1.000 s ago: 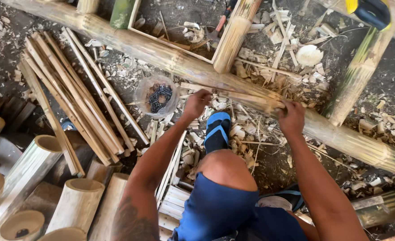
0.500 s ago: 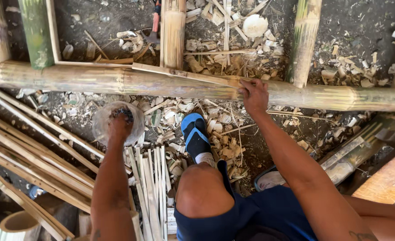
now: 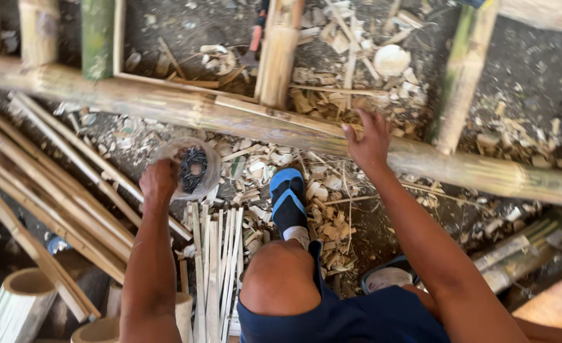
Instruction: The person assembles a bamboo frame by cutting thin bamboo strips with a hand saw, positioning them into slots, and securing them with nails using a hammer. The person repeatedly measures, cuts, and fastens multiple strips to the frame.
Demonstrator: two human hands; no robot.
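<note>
Bamboo pole (image 3: 166, 105) lies across the littered ground, with the right hand (image 3: 368, 138) spread flat on it. Left hand (image 3: 160, 181) reaches, fingers curled, into a clear plastic container (image 3: 192, 168) just below the pole.

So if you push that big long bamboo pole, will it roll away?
Probably not far. The long bamboo pole is round, so it could roll, but the right hand rests on it and cross poles lean against it. It looks thick, stiff and likely heavy. The left hand is at a clear container.
</note>
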